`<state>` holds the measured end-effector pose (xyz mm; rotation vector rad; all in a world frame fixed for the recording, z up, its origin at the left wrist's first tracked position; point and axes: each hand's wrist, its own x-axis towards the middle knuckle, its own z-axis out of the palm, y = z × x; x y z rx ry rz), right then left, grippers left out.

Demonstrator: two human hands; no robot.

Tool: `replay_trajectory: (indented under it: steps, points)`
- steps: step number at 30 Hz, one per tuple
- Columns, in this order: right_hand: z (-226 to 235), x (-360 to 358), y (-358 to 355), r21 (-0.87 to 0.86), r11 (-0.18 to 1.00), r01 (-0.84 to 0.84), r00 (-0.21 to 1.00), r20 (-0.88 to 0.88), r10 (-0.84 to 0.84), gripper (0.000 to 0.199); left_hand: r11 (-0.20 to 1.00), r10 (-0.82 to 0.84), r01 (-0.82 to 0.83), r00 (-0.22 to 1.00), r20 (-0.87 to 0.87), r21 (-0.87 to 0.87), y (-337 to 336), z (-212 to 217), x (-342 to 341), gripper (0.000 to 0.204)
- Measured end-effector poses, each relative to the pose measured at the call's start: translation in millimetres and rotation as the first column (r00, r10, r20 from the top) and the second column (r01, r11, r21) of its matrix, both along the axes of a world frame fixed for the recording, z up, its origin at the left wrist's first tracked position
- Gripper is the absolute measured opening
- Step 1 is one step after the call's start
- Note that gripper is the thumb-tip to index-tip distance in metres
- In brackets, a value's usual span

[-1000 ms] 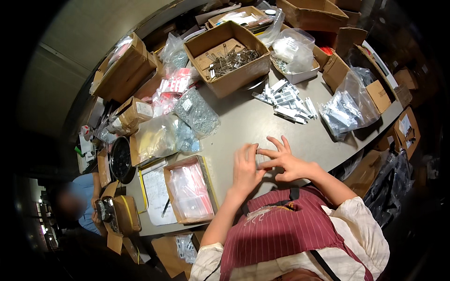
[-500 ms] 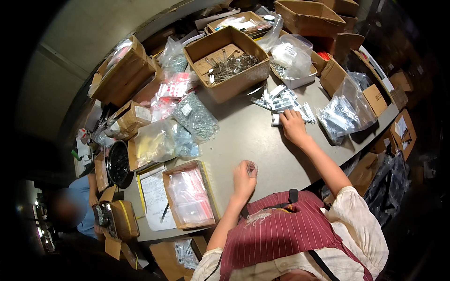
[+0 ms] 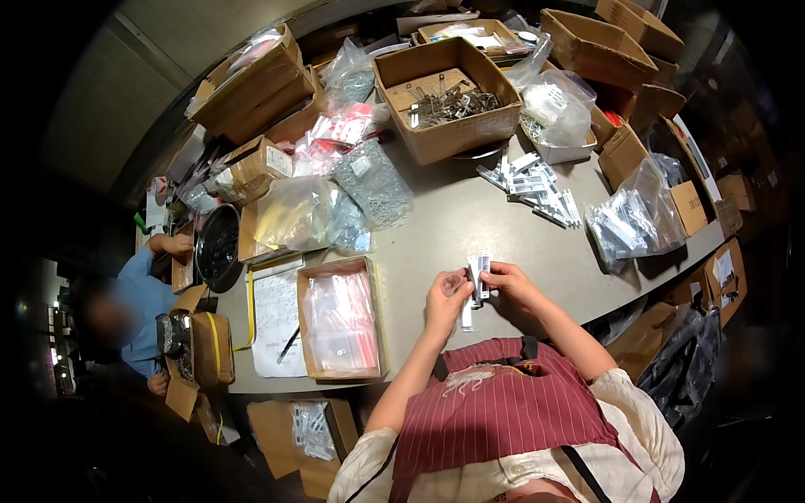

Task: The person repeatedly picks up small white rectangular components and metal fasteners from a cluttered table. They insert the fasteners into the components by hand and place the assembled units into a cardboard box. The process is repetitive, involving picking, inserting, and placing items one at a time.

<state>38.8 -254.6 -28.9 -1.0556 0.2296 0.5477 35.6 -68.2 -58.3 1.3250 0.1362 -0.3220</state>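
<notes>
Flat white-and-dark rectangular strips (image 3: 479,277), a small bunch, are up between our two hands, over the near part of the grey tabletop (image 3: 444,230), just in front of the maroon pinstriped apron (image 3: 511,402). Our right hand (image 3: 513,287) is mostly closed, thumb and fingers pinching the bunch from its right side. Our left hand (image 3: 443,300) is curled around a clear ring-shaped item (image 3: 453,285), right beside the strips; can't tell if its fingertips also grip them.

Farther out on the table we have a loose pile of similar strips (image 3: 541,189), with a clear plastic bag of strips (image 3: 622,222) to its right. Behind the pile, to the left: an open brown cardboard box (image 3: 470,141) holding loose metal parts. Left of our hands: a shallow cardboard tray (image 3: 379,335) with red-edged clear bags, next to a handwritten white sheet (image 3: 270,306) with a black pen (image 3: 289,345) on it. Far left, a co-worker in a blue sleeve (image 3: 138,267) has one hand near a round black pan (image 3: 217,275).
</notes>
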Motion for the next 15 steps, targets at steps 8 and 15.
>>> replay_trajectory:
  steps: [8,15]
  points:
    - [4,-3,-10,-0.171,0.985,-0.022,0.998,0.061,0.033,0.028,0.999,-0.025,0.024,0.999,0.034,0.023,-5,5,3,0.022]
    - [1,-7,-7,-0.214,0.970,0.116,0.977,0.202,-0.073,0.020,0.985,0.149,-0.140,0.985,0.084,-0.098,-6,22,-1,0.013]
